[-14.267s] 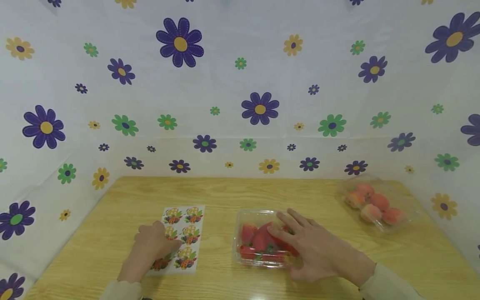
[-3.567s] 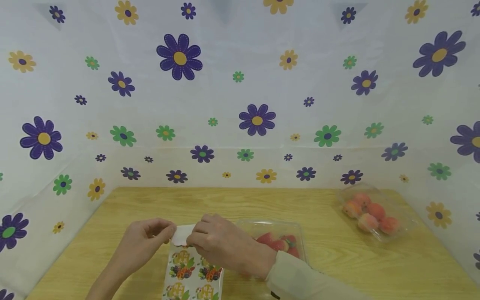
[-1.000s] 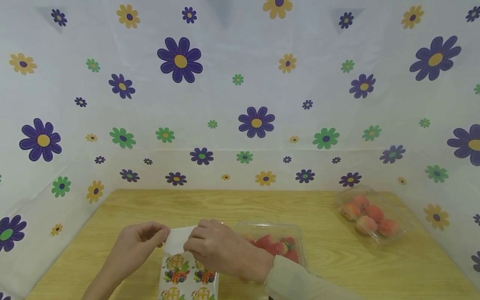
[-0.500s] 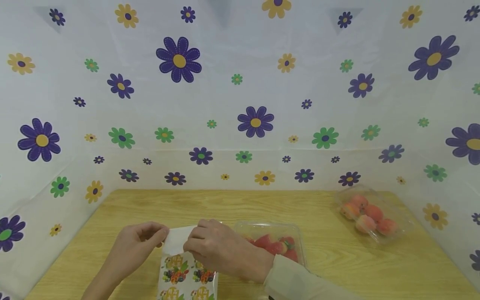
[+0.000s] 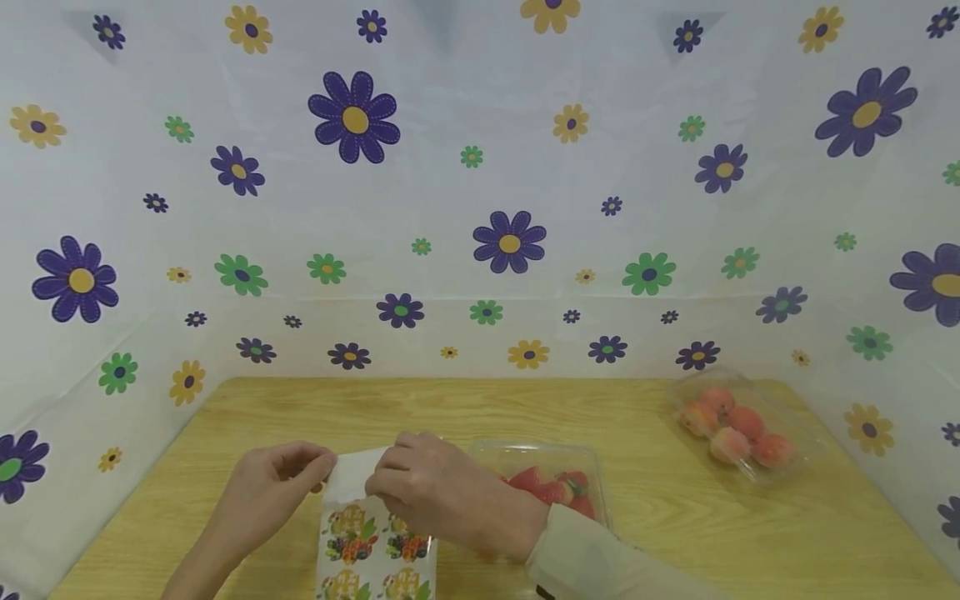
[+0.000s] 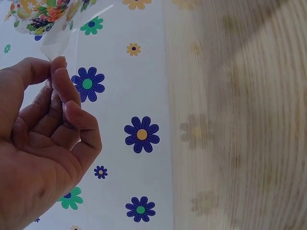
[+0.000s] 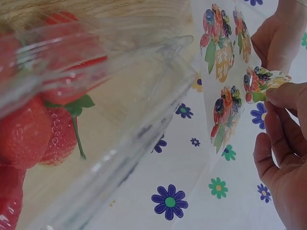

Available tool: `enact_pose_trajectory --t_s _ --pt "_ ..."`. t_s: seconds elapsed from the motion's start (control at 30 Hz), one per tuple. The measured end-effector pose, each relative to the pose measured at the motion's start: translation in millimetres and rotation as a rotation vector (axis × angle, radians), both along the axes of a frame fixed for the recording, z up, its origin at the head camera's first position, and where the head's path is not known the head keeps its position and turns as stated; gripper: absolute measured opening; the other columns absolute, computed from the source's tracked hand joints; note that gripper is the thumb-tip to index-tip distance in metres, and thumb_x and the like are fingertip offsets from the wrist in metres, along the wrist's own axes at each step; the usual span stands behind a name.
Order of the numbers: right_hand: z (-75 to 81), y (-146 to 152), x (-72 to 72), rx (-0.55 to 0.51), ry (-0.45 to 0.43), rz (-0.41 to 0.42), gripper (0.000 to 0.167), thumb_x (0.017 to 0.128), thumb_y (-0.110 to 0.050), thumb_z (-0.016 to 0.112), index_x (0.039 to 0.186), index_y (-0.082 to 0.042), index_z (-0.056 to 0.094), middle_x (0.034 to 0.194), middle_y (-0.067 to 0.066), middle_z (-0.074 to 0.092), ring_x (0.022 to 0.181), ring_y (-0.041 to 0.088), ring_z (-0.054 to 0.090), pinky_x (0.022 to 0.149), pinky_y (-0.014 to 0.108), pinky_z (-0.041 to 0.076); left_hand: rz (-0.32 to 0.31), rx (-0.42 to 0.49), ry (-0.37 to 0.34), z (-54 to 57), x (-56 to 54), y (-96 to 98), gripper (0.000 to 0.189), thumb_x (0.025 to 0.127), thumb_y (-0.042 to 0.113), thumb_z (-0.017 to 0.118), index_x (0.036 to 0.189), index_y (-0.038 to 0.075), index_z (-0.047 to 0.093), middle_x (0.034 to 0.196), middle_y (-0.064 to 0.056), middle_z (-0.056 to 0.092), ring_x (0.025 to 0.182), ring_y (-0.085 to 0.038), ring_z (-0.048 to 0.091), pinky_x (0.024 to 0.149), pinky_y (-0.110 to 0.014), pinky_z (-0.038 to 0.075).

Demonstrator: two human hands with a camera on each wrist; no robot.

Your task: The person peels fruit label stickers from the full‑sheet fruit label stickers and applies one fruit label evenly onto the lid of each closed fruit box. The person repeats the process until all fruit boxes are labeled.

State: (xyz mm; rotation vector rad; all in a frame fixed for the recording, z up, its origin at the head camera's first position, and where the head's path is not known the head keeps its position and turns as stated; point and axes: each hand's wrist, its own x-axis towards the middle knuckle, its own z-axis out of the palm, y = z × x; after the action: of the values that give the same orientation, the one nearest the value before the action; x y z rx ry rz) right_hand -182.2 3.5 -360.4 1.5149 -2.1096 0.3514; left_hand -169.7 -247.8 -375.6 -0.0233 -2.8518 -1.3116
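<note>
A white sheet of fruit-print stickers (image 5: 378, 543) is raised off the table, its upper part showing plain white in the head view. My left hand (image 5: 262, 492) pinches its top left corner between thumb and forefinger; the left wrist view shows the same pinch. My right hand (image 5: 450, 487) is at the top right of the sheet, hiding that corner. In the right wrist view its thumb and finger pinch a sticker (image 7: 259, 85) that bends away from the sheet. Beneath my right forearm stands a clear plastic box (image 5: 540, 448) of strawberries (image 5: 555, 492), partly covered.
Another clear box (image 5: 795, 454) with several orange-red round fruits (image 5: 746, 423) sits at the back right of the wooden table (image 5: 450, 408). A white sheet with printed flowers (image 5: 420, 183) hangs behind and along both sides.
Earlier the sheet lay flat under my left hand and my right hand rested on the strawberry box; both hands then moved to the sheet's raised top edge. The last second shows hardly any movement.
</note>
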Motion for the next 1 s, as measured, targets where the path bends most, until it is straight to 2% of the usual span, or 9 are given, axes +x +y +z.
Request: enact_pose_trajectory --t_s 0.27,0.57,1.0 --pt "-0.1 1.0 0.5 -0.019 -0.012 0.003 0.01 0.092 -0.013 0.076 0.101 -0.018 0.077 0.1 -0.01 0.077 0.087 0.004 0.065 0.086 0.012 0.05 0.014 0.022 -0.024 -0.6 -0.1 -0.4 0.033 0.102 0.037 0.064 0.113 0.008 0.075 0.101 -0.002 0.077 0.086 -0.007 0.068 0.076 -0.026 0.058" --pt "-1.8 1.3 0.5 -0.007 -0.021 -0.012 0.008 0.094 -0.017 0.076 0.101 -0.019 0.077 0.101 -0.011 0.077 0.088 0.004 0.065 0.085 0.01 0.05 0.014 0.032 -0.019 -2.0 -0.8 -1.5 0.034 0.102 0.037 0.064 0.114 0.007 0.075 0.099 -0.002 0.077 0.085 -0.01 0.069 0.075 -0.026 0.058" --pt "-1.5 1.7 1.0 -0.004 -0.036 -0.018 0.01 0.092 -0.016 0.078 0.102 -0.019 0.076 0.102 -0.011 0.077 0.093 0.005 0.066 0.091 0.012 0.051 0.027 0.036 -0.025 -2.8 -0.7 -2.7 0.036 0.102 0.038 0.064 0.115 0.007 0.075 0.101 -0.002 0.077 0.087 -0.011 0.07 0.076 -0.026 0.058"
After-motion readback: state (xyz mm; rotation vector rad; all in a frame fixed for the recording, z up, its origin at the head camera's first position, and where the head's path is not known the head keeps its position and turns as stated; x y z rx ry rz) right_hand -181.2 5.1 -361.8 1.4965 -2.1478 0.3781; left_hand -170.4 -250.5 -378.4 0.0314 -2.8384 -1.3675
